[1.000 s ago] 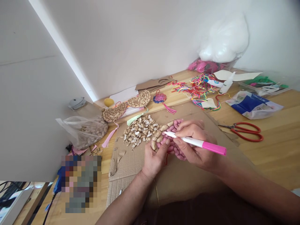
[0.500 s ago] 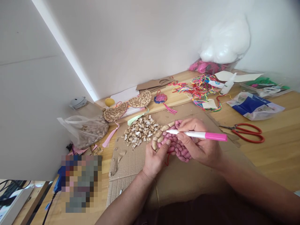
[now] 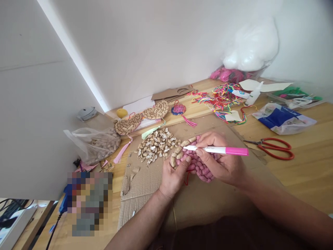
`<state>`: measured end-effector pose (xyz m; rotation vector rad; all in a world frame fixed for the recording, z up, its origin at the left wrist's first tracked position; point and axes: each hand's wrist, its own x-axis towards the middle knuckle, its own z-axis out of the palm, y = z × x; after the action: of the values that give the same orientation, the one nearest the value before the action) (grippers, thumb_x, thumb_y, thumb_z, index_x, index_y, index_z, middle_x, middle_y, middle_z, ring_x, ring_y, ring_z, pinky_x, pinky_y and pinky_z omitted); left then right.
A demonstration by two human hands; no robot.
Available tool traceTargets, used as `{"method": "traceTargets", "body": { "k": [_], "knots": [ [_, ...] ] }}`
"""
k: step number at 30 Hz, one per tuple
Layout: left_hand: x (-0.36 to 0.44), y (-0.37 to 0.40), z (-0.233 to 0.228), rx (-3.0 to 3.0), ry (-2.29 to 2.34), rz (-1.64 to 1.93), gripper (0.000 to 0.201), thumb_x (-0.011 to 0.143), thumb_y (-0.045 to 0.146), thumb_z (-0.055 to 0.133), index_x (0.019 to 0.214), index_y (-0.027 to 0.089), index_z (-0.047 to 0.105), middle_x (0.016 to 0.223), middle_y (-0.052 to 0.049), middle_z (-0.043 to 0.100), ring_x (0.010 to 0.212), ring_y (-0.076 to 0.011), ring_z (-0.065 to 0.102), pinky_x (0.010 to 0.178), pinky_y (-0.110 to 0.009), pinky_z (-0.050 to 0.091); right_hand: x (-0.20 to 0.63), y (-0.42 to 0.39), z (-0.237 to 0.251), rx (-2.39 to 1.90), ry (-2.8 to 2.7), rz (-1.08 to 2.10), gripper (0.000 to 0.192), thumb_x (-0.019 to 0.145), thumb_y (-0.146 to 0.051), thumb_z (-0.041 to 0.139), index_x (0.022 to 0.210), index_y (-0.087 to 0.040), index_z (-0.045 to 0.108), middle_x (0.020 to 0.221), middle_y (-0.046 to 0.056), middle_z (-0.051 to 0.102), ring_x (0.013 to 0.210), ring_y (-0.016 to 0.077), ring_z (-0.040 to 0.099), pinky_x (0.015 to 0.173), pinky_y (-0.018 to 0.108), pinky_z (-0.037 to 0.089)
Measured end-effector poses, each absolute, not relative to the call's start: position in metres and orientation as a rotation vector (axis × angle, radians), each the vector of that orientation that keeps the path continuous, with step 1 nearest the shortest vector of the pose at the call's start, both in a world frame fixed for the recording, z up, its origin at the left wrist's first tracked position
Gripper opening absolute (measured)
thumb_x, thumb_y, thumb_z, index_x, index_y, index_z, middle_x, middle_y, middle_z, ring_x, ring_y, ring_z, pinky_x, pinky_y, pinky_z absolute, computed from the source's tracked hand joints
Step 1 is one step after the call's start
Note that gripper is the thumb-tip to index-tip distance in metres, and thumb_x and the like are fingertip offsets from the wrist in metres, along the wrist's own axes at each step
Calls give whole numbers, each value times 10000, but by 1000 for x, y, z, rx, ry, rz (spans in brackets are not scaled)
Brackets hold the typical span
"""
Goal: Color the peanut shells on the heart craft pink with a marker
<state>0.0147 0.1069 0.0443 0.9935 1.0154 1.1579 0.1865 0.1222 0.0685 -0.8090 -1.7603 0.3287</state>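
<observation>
Since a second ago the pink marker [image 3: 217, 150] has levelled out, its tip now on an uncoloured shell of the peanut-shell piece [image 3: 194, 161] lying on cardboard [image 3: 208, 198]. Right hand [image 3: 223, 163] fingers pinch the marker; left hand [image 3: 174, 177] steadies the piece's edge, thumb pressing (colouring advances leftward). Loose shells [image 3: 156, 144] lie just beyond, red scissors [image 3: 273, 147] well apart.

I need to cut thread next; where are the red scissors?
In the head view, the red scissors lie on the wooden table, right of the marker-holding right hand.
</observation>
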Motion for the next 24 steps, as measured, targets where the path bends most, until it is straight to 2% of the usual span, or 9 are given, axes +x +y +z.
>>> {"method": "traceTargets", "body": {
  "k": [4, 9, 15, 18, 24],
  "knots": [
    [14, 107, 44, 999, 972, 1181, 488, 741, 531, 847, 954, 111, 720, 775, -88, 749, 611, -198, 719, 572, -319, 630, 189, 123, 75, -807, -1715, 373, 24, 933, -225, 637, 947, -235, 620, 894, 55, 693, 928, 253, 695, 918, 488, 570],
    [13, 109, 42, 1023, 950, 1186, 467, 793, 482, 821, 1063, 112, 730, 828, -95, 769, 637, -201, 728, 558, -307, 625, 190, 122, 78, -818, -1677, 480, 90, 931, -209, 644, 1020, -218, 636, 941, 60, 715, 934, 236, 716, 827, 397, 587],
    [13, 110, 39, 972, 952, 1194, 437, 757, 492, 851, 928, 108, 734, 756, -84, 753, 606, -194, 718, 550, -301, 624, 191, 122, 80, -779, -1762, 432, 64, 952, -197, 628, 1006, -224, 650, 961, 58, 715, 948, 229, 703, 875, 414, 560],
    [13, 110, 37, 964, 949, 1208, 412, 769, 472, 850, 925, 111, 728, 756, -70, 744, 600, -177, 708, 557, -295, 625, 193, 124, 83, -784, -1817, 379, 40, 949, -199, 627, 966, -225, 652, 931, 63, 714, 937, 243, 692, 870, 436, 546],
    [11, 110, 36, 1019, 918, 1234, 350, 793, 437, 838, 875, 121, 715, 788, -63, 735, 684, -184, 716, 591, -290, 632, 195, 125, 75, -755, -1752, 479, 110, 951, -201, 624, 1055, -235, 632, 997, 72, 683, 992, 258, 674, 917, 467, 535]
  ]
}}
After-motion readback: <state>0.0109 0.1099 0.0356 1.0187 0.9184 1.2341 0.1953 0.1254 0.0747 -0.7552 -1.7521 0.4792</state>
